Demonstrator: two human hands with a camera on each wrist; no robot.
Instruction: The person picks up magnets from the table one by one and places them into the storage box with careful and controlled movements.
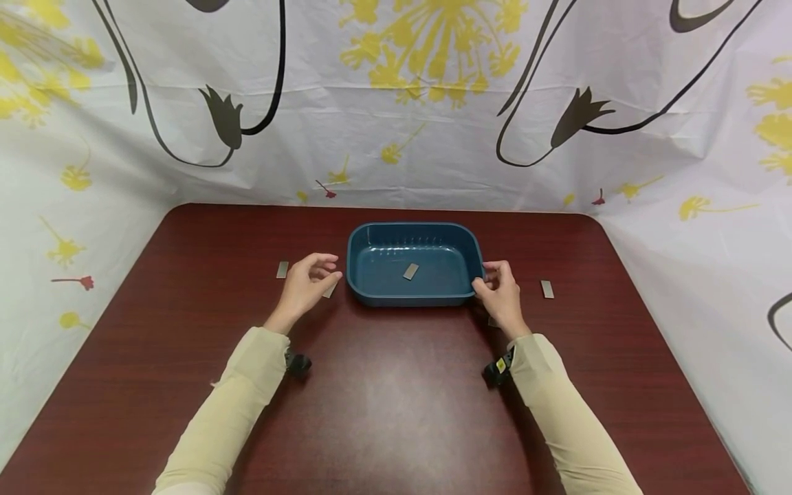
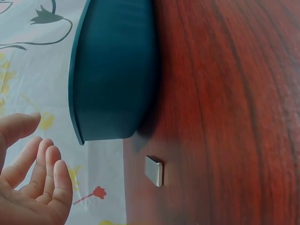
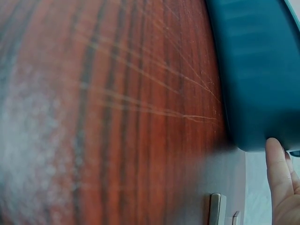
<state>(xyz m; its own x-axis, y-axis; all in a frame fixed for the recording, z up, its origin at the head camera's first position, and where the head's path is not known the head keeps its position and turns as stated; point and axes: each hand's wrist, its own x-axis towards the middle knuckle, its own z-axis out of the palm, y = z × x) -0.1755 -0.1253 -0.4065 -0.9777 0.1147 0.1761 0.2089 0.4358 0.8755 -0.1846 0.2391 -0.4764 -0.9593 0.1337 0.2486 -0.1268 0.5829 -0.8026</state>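
Observation:
A dark blue plastic tray (image 1: 411, 301) stands near the table's far edge, with one small flat silver block (image 1: 411, 271) inside. At its right front corner my right hand (image 1: 502, 299) grips the tray, thumb against the wall; the right wrist view shows this contact too. My left hand (image 1: 303, 285) hovers left of the tray, apart from it, fingers loosely bent and holding nothing. Partly covered by that hand, another silver block (image 1: 329, 291) lies on the table; the left wrist view shows a silver block (image 2: 153, 171) near the tray.
More silver blocks lie on the wooden table (image 1: 396, 399): one at left (image 1: 282, 269), one at right (image 1: 547, 289), and one half hidden under the right wrist (image 1: 493, 322). A patterned white cloth (image 1: 383, 185) hangs behind and along both sides.

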